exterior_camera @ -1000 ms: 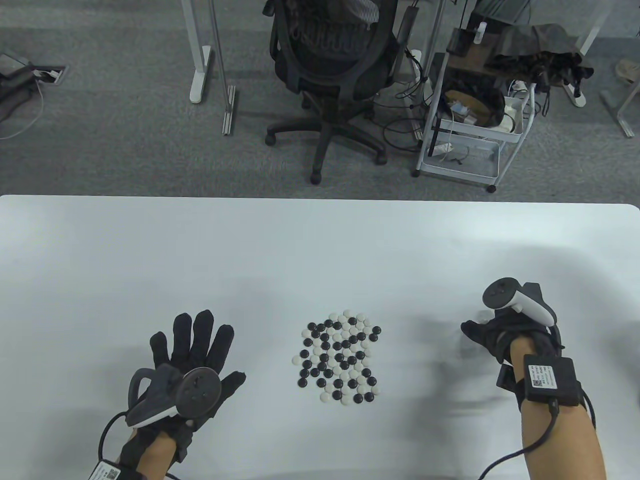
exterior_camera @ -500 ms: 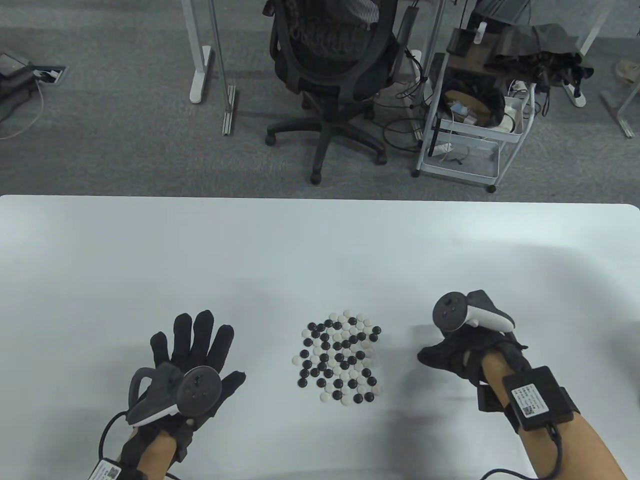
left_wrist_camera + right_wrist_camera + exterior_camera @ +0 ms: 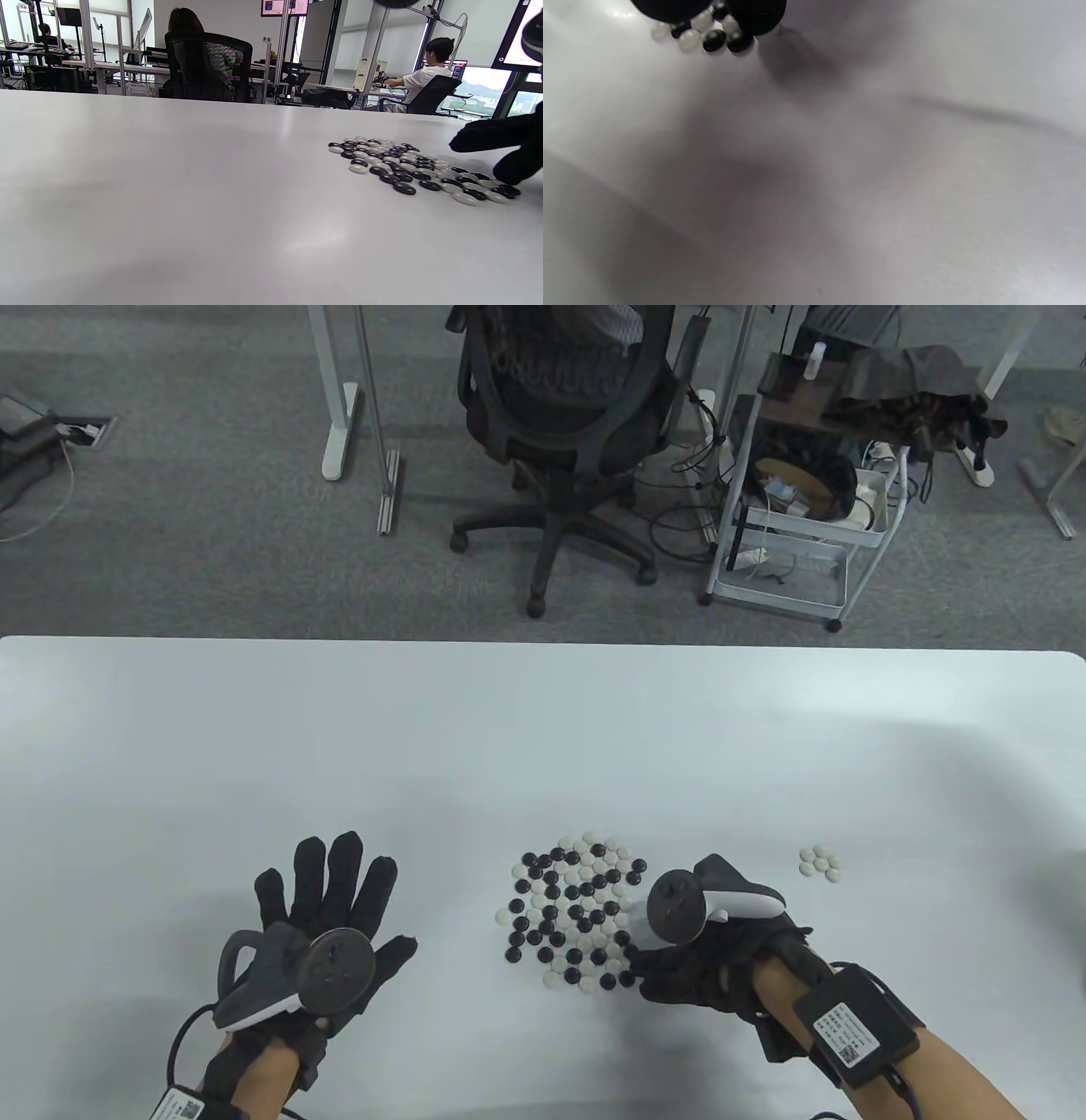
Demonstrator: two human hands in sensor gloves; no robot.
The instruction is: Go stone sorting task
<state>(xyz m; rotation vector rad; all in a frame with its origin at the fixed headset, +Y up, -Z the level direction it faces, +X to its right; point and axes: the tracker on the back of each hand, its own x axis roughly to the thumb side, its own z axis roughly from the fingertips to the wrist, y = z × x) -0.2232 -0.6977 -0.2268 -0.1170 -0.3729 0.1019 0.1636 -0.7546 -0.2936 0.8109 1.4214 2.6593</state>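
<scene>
A mixed patch of black and white Go stones (image 3: 577,912) lies flat on the white table (image 3: 543,729); the left wrist view has it at the right (image 3: 420,169). A small cluster of white stones (image 3: 820,861) sits apart to its right. My right hand (image 3: 638,965) reaches the patch's lower right corner. Two of its fingertips (image 3: 755,12) stand apart over the edge stones (image 3: 712,36), and no stone is clearly pinched. Its fingers (image 3: 488,135) show at the right edge of the left wrist view. My left hand (image 3: 339,882) lies flat with spread fingers, left of the patch, holding nothing.
Beyond the table's far edge stand a black office chair (image 3: 560,415) and a white wire cart (image 3: 797,517) on grey carpet. In the left wrist view, people sit at desks (image 3: 420,84) in the background.
My right hand has moved left and nearer, from the small white cluster to the patch's lower right corner, uncovering that cluster. The left hand has stayed still.
</scene>
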